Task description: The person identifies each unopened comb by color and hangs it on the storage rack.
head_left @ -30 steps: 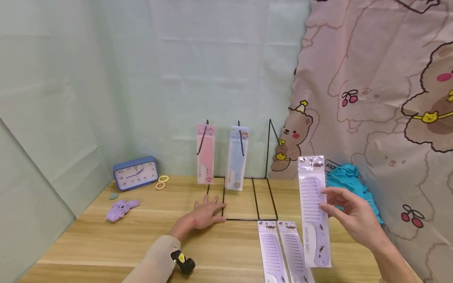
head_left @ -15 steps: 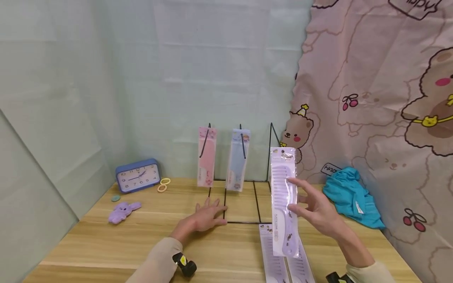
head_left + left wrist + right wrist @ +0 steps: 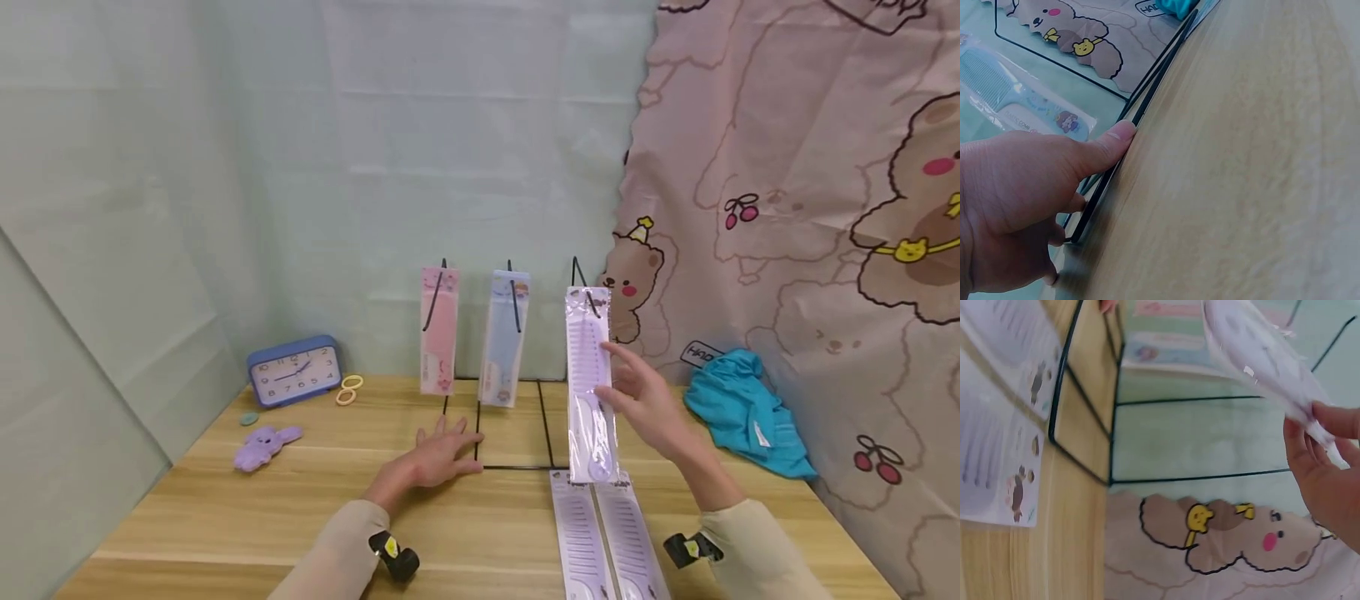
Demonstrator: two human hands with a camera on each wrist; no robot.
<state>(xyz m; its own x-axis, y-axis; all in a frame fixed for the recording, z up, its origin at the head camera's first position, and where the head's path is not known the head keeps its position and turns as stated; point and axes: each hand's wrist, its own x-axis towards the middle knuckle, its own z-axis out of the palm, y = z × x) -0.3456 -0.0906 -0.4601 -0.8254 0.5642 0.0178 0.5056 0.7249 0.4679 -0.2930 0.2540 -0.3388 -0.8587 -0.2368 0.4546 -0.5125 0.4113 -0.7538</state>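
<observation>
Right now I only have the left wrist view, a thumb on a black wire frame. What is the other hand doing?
Observer: The right hand holds a packaged purple comb upright at the rack's rightmost hook.
Operator: Is it hung on the hook?
Observer: Cannot tell; the pack's top sits right at the hook.
Operator: Any combs left on the table?
Observer: Two more purple comb packs lie flat in front of the rack.

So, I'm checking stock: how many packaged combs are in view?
5: a pink packaged comb and a blue one hang on the black wire rack, a purple one is in the right hand, two more lie on the wooden table.
</observation>
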